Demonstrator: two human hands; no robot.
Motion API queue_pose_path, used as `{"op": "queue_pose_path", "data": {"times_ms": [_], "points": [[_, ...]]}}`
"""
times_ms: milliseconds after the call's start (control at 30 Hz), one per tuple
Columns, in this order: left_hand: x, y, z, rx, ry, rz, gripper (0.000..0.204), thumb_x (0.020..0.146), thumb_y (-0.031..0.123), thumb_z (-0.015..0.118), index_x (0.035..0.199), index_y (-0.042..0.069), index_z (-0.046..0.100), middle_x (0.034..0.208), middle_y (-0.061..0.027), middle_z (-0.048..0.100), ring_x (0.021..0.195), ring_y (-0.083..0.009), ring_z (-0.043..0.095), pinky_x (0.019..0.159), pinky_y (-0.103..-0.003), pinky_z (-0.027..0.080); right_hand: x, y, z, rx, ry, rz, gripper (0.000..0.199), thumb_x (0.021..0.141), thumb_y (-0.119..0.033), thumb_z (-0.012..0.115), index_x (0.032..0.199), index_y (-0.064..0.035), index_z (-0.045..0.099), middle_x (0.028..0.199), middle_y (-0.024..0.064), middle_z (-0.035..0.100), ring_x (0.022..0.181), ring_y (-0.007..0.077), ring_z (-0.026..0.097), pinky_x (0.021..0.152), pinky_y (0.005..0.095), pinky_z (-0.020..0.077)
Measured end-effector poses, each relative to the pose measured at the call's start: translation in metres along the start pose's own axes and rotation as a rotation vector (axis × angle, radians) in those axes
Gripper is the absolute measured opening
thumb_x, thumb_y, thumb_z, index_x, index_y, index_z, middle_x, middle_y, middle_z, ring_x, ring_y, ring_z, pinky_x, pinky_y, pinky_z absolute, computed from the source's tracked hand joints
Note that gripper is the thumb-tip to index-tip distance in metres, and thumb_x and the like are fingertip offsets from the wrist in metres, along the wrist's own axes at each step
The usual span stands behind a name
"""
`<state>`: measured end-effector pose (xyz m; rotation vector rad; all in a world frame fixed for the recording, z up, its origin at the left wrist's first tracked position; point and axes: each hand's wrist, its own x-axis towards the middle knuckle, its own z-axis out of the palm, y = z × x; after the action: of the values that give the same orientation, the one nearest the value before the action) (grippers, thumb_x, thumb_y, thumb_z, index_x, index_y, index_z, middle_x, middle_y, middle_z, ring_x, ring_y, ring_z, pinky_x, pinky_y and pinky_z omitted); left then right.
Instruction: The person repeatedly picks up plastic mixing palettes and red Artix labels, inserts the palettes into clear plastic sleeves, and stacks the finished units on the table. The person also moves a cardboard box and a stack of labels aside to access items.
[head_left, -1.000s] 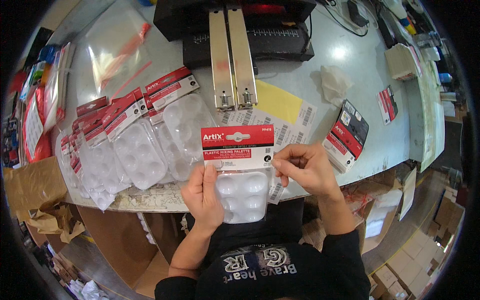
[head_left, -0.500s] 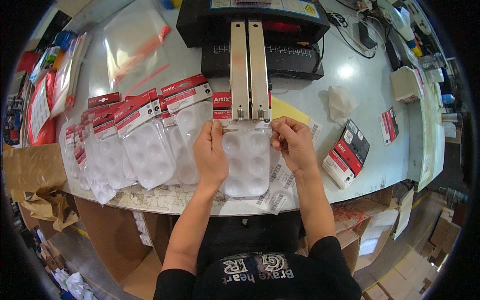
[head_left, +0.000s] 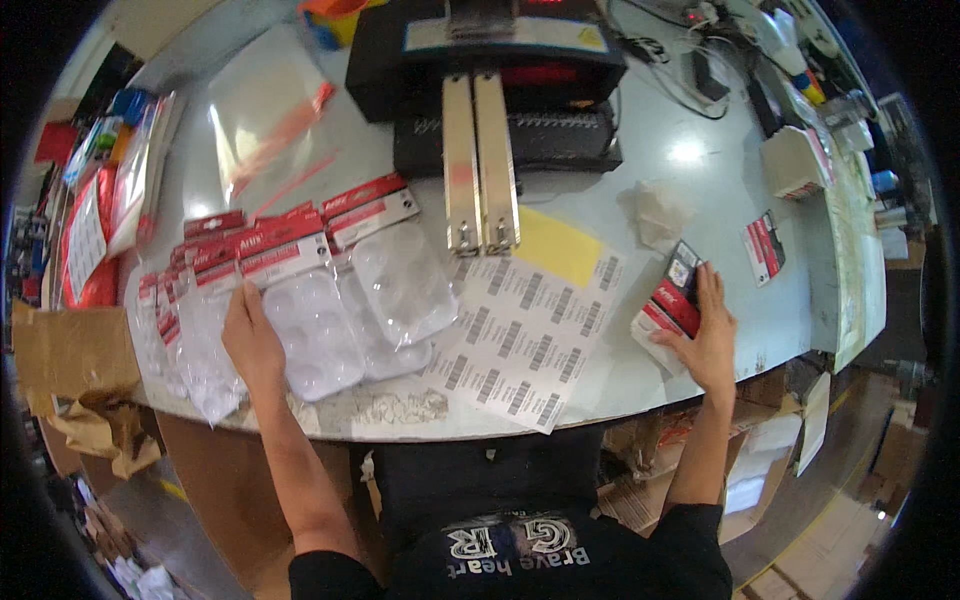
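My left hand (head_left: 252, 340) is at the left pile, fingertips pinched on a clear-bagged white plastic paint palette (head_left: 228, 335) just below its red-and-white header card (head_left: 260, 255). Other bagged palettes (head_left: 315, 335) lie overlapped around it, and one (head_left: 405, 285) rests at the pile's right side. At the right, my right hand (head_left: 712, 330) grips a stack of red, black and white header cards (head_left: 678, 300). Its fingers run along the stack's right edge, with the thumb across the near part. The palm hides part of the stack.
A black machine (head_left: 490, 65) with two metal arms (head_left: 478, 165) stands at the back. A barcode label sheet (head_left: 520, 340) and yellow paper (head_left: 560, 245) lie below it. Clear bags (head_left: 270, 110) are at the back left; a loose header card (head_left: 765, 248) lies far right.
My hands have parted from the bagged palette under the machine's arms. My left hand has moved left to the pile, my right hand right onto the header cards. The label sheet is uncovered.
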<state>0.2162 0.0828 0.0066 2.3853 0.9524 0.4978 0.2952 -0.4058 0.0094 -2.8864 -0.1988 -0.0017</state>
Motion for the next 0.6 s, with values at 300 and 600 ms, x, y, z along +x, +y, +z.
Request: {"op": "queue_pose_path", "data": {"times_ms": [300,600], "points": [[-0.020,0.029,0.001,0.033,-0.074,-0.006,0.067,0.082,0.038,0.069,0.127,-0.005,0.044,0.120,-0.0190,0.051,0.104,-0.0274,0.053,0.088,-0.037,0.042,-0.020,-0.087,-0.001,0.411,-0.111,-0.046,0.051,0.076,-0.024,0.073,0.119,-0.0024,0.057,0.117,0.0192,0.059,0.107,0.0312,0.057,0.096,0.0429,0.0357],[-0.028,0.010,-0.004,0.245,-0.121,0.057,0.121,0.062,0.062,0.075,0.139,-0.013,0.019,0.147,-0.0320,0.019,0.138,-0.0446,0.016,0.109,-0.054,0.018,0.030,-0.266,0.100,0.581,-0.385,-0.073,0.067,0.092,-0.051,0.046,0.121,0.0103,0.048,0.112,0.0312,0.055,0.110,0.0426,0.052,0.095,0.0441,0.0412]]}}
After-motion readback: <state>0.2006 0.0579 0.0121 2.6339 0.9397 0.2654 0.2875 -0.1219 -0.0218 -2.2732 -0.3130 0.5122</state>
